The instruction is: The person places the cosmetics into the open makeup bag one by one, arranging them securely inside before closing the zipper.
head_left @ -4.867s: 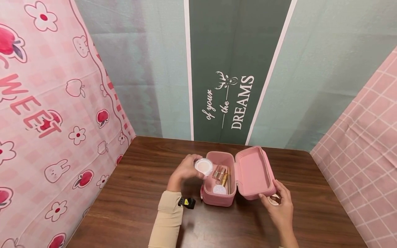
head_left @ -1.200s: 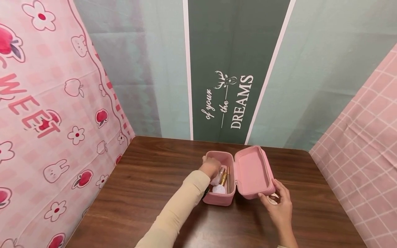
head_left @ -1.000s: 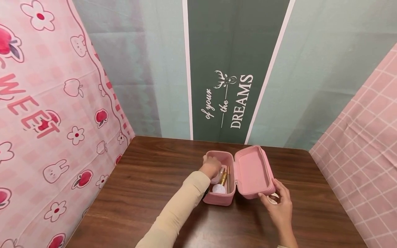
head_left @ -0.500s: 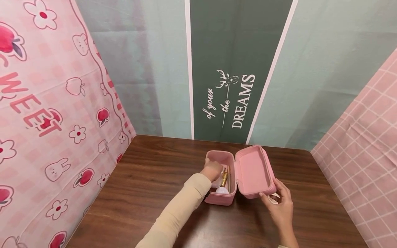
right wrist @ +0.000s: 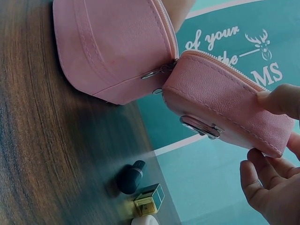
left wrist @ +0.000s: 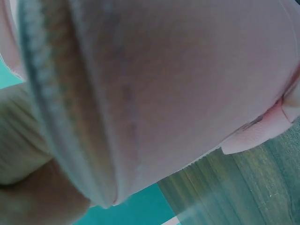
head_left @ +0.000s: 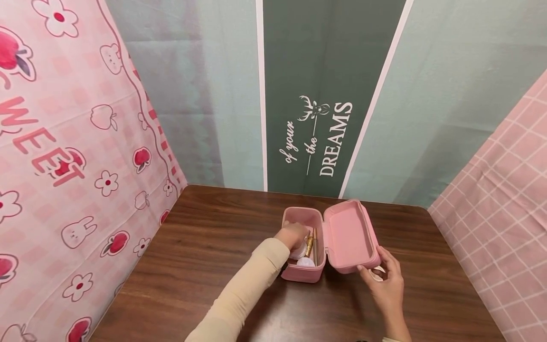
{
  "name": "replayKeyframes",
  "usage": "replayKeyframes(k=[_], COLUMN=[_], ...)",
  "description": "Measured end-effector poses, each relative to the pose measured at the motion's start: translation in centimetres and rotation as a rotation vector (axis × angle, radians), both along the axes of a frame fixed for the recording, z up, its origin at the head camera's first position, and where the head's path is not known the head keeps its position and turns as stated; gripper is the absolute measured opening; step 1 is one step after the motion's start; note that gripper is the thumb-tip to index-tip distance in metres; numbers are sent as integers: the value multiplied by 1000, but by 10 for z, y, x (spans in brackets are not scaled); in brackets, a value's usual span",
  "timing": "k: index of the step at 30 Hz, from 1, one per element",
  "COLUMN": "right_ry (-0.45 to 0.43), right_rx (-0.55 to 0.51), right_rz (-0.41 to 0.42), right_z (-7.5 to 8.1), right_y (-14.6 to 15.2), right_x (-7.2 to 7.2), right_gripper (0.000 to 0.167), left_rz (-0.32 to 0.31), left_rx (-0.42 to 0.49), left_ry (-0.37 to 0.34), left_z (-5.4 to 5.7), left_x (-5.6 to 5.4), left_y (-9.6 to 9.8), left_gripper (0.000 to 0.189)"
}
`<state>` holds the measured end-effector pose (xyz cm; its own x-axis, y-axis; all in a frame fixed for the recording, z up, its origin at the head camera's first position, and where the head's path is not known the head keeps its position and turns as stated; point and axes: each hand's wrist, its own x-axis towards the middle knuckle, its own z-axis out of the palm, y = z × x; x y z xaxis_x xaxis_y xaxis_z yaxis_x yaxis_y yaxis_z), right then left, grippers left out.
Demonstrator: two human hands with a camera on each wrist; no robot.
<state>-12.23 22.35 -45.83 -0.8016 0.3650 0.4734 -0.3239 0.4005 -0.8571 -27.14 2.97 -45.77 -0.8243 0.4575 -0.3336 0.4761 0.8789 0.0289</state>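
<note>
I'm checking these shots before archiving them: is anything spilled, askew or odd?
Nothing looks spilled or damaged. The pink case stands upright, its open lid gripped by the right hand. The one oddity is the lettering on the backdrop: it runs sideways, bottom to top in the head view.

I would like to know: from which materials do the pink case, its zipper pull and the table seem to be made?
Pink case: probably imitation leather with a soft sheen; fine grain and stitched seams show, though real leather is possible.
Zipper pull: apparently metal, silvery and shiny.
Table: wood or wood-look laminate, smooth and slightly glossy, with dark brown streaked grain.
</note>
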Motion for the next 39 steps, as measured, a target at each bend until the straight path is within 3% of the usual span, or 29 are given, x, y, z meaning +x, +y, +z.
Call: replayKeyframes(k=[6, 11, 15, 18, 22, 27, 32, 39], right_ry=[-5, 9, -4, -22, -28, -46, 43, 78], right_rx=[5, -3, -54, -167, -263, -113, 28, 104], right_rz=[-2, 9, 22, 35, 6, -112, -199, -257], right_z=[2, -3, -18, -27, -19, -22, -35, -42], right_y=[-1, 2, 7, 8, -4, -14, -19, -24], right_x=[0, -2, -6, -6, 2, 2, 0, 1], right_gripper=[61, 62, 63, 61, 55, 58, 67, 71], left_rz=[-10, -3, -7, -12, 13, 108, 184, 209], left_rx=[27, 104, 274, 429, 546, 610, 707, 880], left_ry=[-30, -47, -37, 9, 127, 236, 305, 277], left_z=[0, -2, 0, 4, 5, -4, -18, -33], left_x=[-2, -4, -1, 2, 4, 2, -1, -7], left_y=[-2, -5, -14, -23, -33, -42, -49, -56], left_gripper=[31, 27, 23, 25, 28, 35, 40, 47])
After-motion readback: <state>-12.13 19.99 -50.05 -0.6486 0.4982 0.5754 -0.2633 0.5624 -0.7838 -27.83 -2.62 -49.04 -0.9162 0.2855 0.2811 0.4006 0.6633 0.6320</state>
